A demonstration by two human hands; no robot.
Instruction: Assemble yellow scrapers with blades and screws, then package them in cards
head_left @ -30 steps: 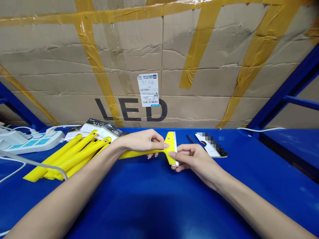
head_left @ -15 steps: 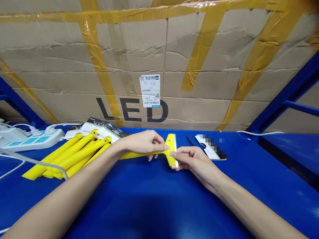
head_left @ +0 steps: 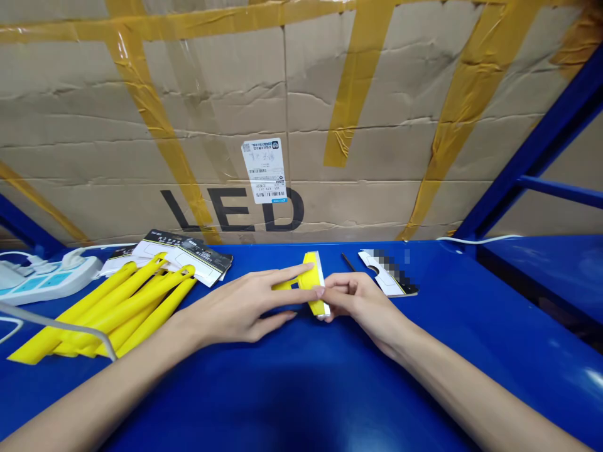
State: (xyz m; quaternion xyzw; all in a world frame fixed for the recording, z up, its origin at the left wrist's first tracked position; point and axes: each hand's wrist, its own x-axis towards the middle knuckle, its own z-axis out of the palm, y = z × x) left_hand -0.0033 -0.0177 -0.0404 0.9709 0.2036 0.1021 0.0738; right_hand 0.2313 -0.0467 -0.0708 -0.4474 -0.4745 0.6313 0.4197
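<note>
A yellow scraper (head_left: 309,276) with a silvery strip along its wide head is at the middle of the blue table. My right hand (head_left: 362,300) pinches the strip side of the head between thumb and fingers. From the left, my left hand (head_left: 240,301) reaches over the handle with its fingers stretched out and apart. Two of its fingertips lie against the head, and the thumb points out below. Most of the handle is hidden under that hand. No screws show on the face turned up now.
Several yellow handles (head_left: 113,307) are piled at left, beside printed cards (head_left: 188,258). A white power strip (head_left: 66,276) with cables is farther left. Behind my right hand lie a dark thin rod (head_left: 347,262) and a white-and-black card (head_left: 380,276). A large taped carton (head_left: 377,201) stands behind.
My left hand has gone from a closed grip on the scraper to spread fingers. The scraper's upward face now looks smooth instead of screwed. The view has shifted slightly right.
</note>
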